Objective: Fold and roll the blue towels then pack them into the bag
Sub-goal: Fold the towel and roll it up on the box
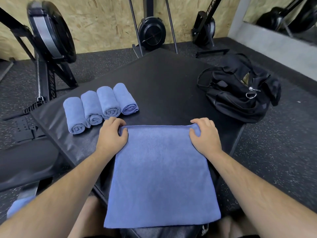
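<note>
Blue towel [161, 177] lay flat on the near end of the black pad [163, 83]; my left hand [112, 134] and right hand [205, 134] curled round its far corners; the first turn, I judged, needed to be tight and level.

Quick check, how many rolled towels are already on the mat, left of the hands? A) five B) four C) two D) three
B: four rolled blue towels lie side by side on the black mat, while the left hand and right hand grip the far edge of the flat towel.
</note>
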